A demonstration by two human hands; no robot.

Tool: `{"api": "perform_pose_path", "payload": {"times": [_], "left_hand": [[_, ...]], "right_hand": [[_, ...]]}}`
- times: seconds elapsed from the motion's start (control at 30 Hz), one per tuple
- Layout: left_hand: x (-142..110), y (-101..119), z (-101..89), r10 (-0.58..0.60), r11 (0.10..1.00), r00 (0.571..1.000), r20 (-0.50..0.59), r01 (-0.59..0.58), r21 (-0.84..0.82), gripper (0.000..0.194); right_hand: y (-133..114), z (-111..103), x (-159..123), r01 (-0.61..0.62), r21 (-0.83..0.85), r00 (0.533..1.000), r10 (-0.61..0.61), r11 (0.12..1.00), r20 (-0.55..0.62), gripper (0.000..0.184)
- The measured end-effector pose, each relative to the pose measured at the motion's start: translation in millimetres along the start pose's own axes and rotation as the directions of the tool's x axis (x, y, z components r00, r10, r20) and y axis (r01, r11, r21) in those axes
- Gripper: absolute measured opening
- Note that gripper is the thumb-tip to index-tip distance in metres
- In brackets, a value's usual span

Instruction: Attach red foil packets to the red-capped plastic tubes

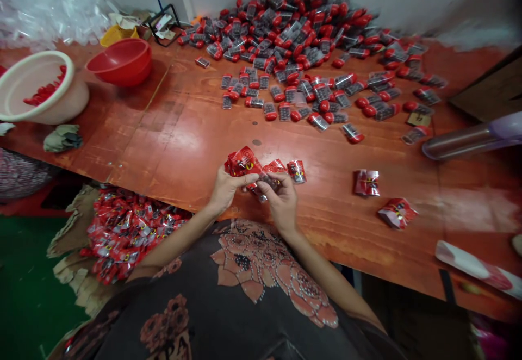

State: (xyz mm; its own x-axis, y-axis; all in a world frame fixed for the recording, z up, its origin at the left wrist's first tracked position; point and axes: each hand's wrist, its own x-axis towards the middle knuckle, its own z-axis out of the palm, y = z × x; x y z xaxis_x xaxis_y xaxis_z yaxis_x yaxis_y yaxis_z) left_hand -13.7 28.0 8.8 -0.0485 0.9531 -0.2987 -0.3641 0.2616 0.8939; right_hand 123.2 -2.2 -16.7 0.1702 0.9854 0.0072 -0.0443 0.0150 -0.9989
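Note:
Close to the table's front edge, my left hand (224, 188) is closed on a red printed plastic packet (245, 160), its thumb lying across the front. My right hand (284, 201) pinches the right end of what the left holds. A dark, see-through part (263, 191) shows between the two hands; whether it belongs to the packet or is a separate container I cannot tell. Just beyond the right fingers lie another red packet (275, 165), partly hidden, and a small upright-looking one (297, 171). Two more packets, one shiny (366, 182) and one crumpled (397, 213), rest farther right.
A large heap of clear, red-capped containers (285, 33) spreads along the back wall. At left stand a white tub (77, 91) with red caps and a red bowl (126, 66). Below the table edge is a pile of red packets (126, 229). A clear tube (460, 141) lies right.

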Motion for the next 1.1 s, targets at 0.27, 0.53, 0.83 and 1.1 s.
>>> {"api": "perform_pose_path", "payload": {"times": [0.27, 0.53, 0.83, 1.1], "left_hand": [[0, -3, 2.6, -0.035, 0.999, 0.997, 0.073, 0.036, -0.016, 0.031], [-2, -1, 5.4, 0.001, 1.000, 0.998, -0.063, 0.000, 0.012, 0.029], [-4, -8, -0.3, -0.024, 0.999, 0.998, -0.053, 0.022, -0.041, 0.031], [1, -13, -0.6, -0.072, 0.997, 0.997, -0.015, 0.072, -0.036, 0.031]], "right_hand": [[-2, 1, 0, -0.222, 0.166, 0.972, 0.204, 0.961, 0.119, 0.025], [-5, -7, -1, 0.127, -0.114, 0.978, -0.106, 0.985, 0.180, 0.033], [5, -11, 8, -0.212, 0.153, 0.959, 0.176, 0.965, 0.222, 0.049], [7, -18, 13, -0.325, 0.114, 0.932, 0.297, 0.939, 0.207, 0.023]]}}
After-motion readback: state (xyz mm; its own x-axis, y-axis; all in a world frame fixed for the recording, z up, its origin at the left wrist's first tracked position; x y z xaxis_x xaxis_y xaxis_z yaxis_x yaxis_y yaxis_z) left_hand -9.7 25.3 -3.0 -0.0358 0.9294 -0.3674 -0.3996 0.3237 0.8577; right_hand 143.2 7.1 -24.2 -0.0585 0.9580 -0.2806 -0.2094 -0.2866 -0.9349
